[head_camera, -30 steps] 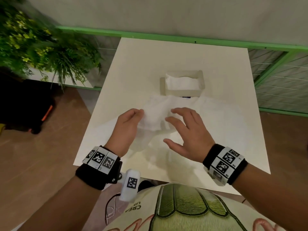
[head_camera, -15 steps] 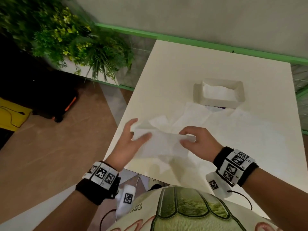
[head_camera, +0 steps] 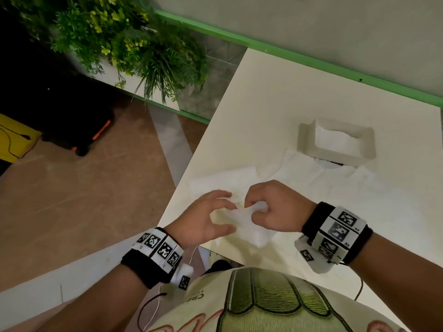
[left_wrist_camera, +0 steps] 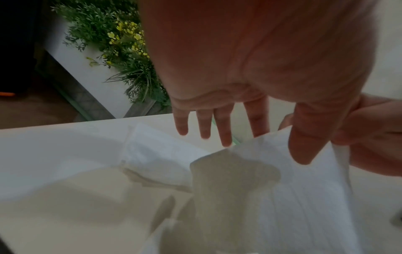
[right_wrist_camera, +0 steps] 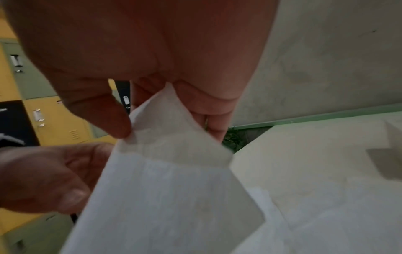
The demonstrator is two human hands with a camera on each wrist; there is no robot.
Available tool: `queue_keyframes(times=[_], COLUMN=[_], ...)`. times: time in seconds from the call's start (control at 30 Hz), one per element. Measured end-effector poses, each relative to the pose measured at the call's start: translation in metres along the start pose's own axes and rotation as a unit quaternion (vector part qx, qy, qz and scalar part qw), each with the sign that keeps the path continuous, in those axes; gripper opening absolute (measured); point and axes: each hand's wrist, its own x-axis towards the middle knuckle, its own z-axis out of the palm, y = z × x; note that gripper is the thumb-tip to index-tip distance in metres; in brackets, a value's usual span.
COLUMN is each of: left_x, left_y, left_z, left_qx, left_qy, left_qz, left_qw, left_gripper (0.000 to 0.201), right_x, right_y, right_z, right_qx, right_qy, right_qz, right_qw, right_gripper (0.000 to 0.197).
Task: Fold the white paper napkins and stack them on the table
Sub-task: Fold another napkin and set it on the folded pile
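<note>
right hand (head_camera: pixel 275 207) pinching napkin (head_camera: pixel 247 226) top, hanging long-ways down over table's (head_camera: pixel 275 97) near edge, left hand (head_camera: pixel 203 219) spread beside it

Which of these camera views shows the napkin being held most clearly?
The right wrist view: the napkin fills the picture, pinched by the right hand. The left wrist view shows it partly shadowed behind the left hand. The head view shows it small, half hidden between both hands.

White paper napkin (head_camera: pixel 247 224) held up, hanging folded above the table edge, more napkins (head_camera: pixel 311 178) spread flat behind
</note>
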Motion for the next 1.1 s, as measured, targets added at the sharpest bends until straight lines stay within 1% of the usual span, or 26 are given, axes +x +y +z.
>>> queue_keyframes(times=[0.07,0.1,0.17,0.23,0.27,0.3,0.37,0.43,0.5,0.6,0.7,0.8,0.87,0.93,0.97,1.0,1.03,1.1], left_x=[0.006,0.007,0.007,0.005,0.004,0.003,0.004,0.008,0.014,0.03,0.047,0.055,0.054,0.048,0.045,0.042,0.04,0.04], left_y=[0.0,-0.001,-0.006,-0.011,-0.013,-0.016,-0.022,-0.031,-0.035,-0.038,-0.043,-0.047,-0.047,-0.047,-0.048,-0.047,-0.045,-0.041], left_z=[-0.005,-0.01,-0.019,-0.025,-0.027,-0.028,-0.03,-0.032,-0.032,-0.033,-0.031,-0.03,-0.029,-0.024,-0.019,-0.013,-0.005,0.016], left_qx=[-0.071,-0.103,-0.163,-0.219,-0.239,-0.253,-0.284,-0.328,-0.336,-0.308,-0.239,-0.134,-0.071,0.035,0.095,0.147,0.192,0.278], left_qy=[-0.003,-0.001,0.029,0.066,0.082,0.098,0.128,0.156,0.19,0.234,0.26,0.275,0.274,0.265,0.261,0.256,0.244,0.188], left_qz=[-0.025,-0.044,-0.085,-0.119,-0.137,-0.156,-0.191,-0.217,-0.231,-0.236,-0.24,-0.248,-0.261,-0.275,-0.267,-0.245,-0.21,-0.118], left_qw=[0.997,0.994,0.983,0.966,0.958,0.95,0.931,0.906,0.893,0.892,0.904,0.919,0.923,0.924,0.923,0.924,0.927,0.935], left_gripper=[0.022,0.017,0.017,0.015,0.013,0.012,0.014,0.024,0.028,0.031,0.037,0.047,0.059,0.068,0.07,0.07,0.07,0.066], right_x=[0.008,0.013,0.022,0.029,0.032,0.035,0.042,0.05,0.061,0.078,0.093,0.097,0.09,0.074,0.062,0.048,0.032,-0.005], right_y=[0.003,0.008,0.02,0.033,0.038,0.043,0.05,0.058,0.066,0.074,0.084,0.094,0.098,0.104,0.11,0.118,0.126,0.144], right_z=[-0.005,-0.007,-0.009,-0.005,-0.001,0.004,0.014,0.023,0.03,0.034,0.035,0.034,0.029,0.022,0.018,0.015,0.013,0.01], right_qx=[0.09,0.144,0.248,0.345,0.387,0.417,0.444,0.454,0.451,0.416,0.362,0.289,0.257,0.224,0.204,0.184,0.164,0.118], right_qy=[0.042,0.075,0.13,0.154,0.159,0.163,0.183,0.211,0.237,0.264,0.27,0.277,0.293,0.314,0.323,0.33,0.335,0.343], right_qz=[0.027,0.055,0.116,0.163,0.182,0.199,0.222,0.242,0.264,0.284,0.286,0.291,0.284,0.271,0.263,0.255,0.252,0.25], right_qw=[0.995,0.985,0.953,0.911,0.89,0.872,0.849,0.831,0.819,0.822,0.845,0.869,0.876,0.882,0.886,0.89,0.893,0.898], right_gripper=[0.022,0.017,0.01,0.007,0.011,0.016,0.023,0.025,0.025,0.025,0.026,0.032,0.034,0.034,0.033,0.03,0.027,0.017])
